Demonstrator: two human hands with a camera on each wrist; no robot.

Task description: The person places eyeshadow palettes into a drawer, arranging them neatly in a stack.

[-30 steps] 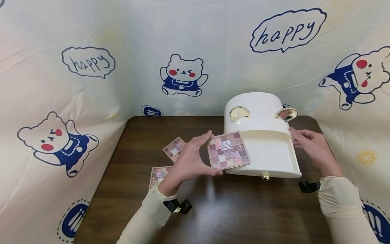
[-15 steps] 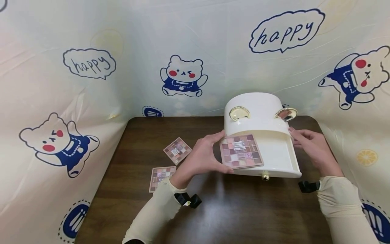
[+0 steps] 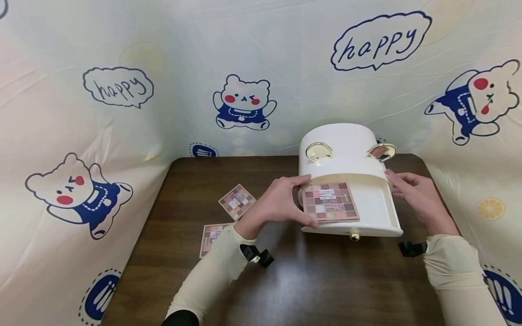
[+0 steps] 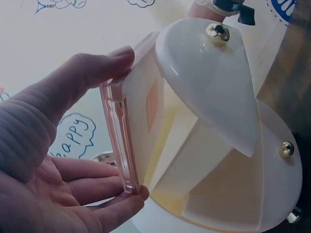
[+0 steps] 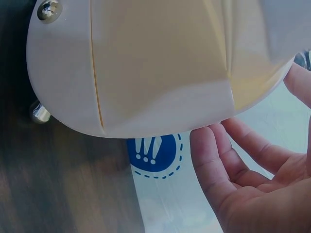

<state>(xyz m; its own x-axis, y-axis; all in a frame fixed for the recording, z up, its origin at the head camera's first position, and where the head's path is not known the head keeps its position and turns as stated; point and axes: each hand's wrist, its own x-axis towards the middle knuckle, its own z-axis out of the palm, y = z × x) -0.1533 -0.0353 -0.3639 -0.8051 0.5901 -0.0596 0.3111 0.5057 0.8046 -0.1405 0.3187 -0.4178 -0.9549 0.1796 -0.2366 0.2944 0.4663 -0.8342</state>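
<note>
In the head view my left hand (image 3: 281,201) holds a square eyeshadow palette (image 3: 332,203) by its left side, thumb at the near corner and fingers at the far one. The palette, with a pink and mauve checkered lid, is over the left part of a pulled-out white drawer (image 3: 374,208). That drawer belongs to a rounded white storage box (image 3: 342,140) with two gold ear-shaped pieces. My right hand (image 3: 422,197) touches the box's right side; in the right wrist view its fingertips (image 5: 201,138) rest against the wall. Whether the palette touches the drawer floor, I cannot tell.
Left of my left forearm, a smaller checkered palette (image 3: 237,202) and another palette (image 3: 212,237), partly covered by the sleeve, lie on the dark wooden table (image 3: 318,280). A printed cloth (image 3: 183,68) hangs behind and beside the table. The drawer front has a gold knob (image 3: 355,235).
My left hand has carried the palette rightward from the drawer's left edge to over the drawer, turning it straighter. The right hand stays against the box.
</note>
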